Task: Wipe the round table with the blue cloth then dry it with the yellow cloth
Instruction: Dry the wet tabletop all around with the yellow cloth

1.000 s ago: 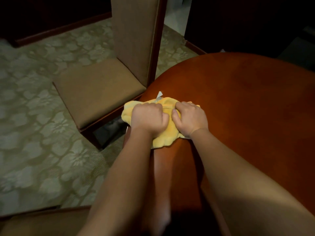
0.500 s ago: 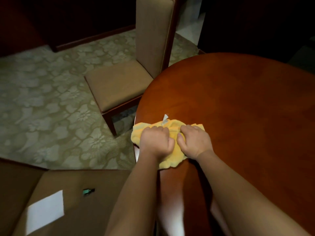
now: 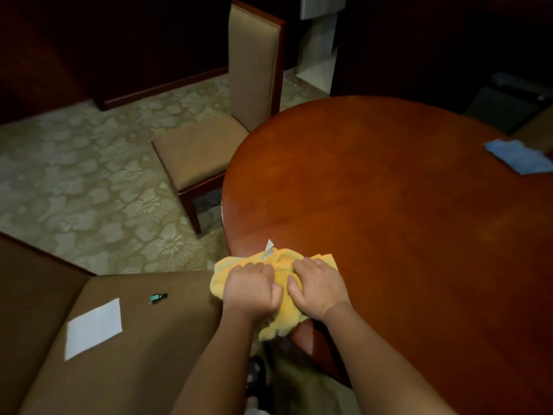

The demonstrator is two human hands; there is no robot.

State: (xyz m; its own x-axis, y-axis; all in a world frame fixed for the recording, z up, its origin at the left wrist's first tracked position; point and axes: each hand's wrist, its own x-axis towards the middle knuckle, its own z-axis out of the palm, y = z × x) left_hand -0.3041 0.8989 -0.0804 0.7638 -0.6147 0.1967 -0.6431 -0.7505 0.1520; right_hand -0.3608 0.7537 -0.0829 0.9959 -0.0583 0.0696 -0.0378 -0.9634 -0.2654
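The yellow cloth (image 3: pixel 282 320) is bunched at the near left edge of the round reddish-brown table (image 3: pixel 389 205), partly hanging over the rim. My left hand (image 3: pixel 251 290) grips its left part with curled fingers. Right beside it, my right hand (image 3: pixel 318 287) grips the right part and presses it onto the wood. A small white tag sticks up from the cloth's far side. The blue cloth (image 3: pixel 519 155) lies flat at the table's far right edge, well away from both hands.
A tan upholstered chair (image 3: pixel 209 145) stands at the table's far left. A second tan seat (image 3: pixel 119 339) at my near left carries a white paper (image 3: pixel 93 327) and a small green object (image 3: pixel 157 298). Patterned carpet lies between them. A sandalled foot (image 3: pixel 256 374) shows below.
Both hands have dragged the yellow cloth along the table's left rim toward me. The view has swung back and right, bringing the near seat and the blue cloth into sight.
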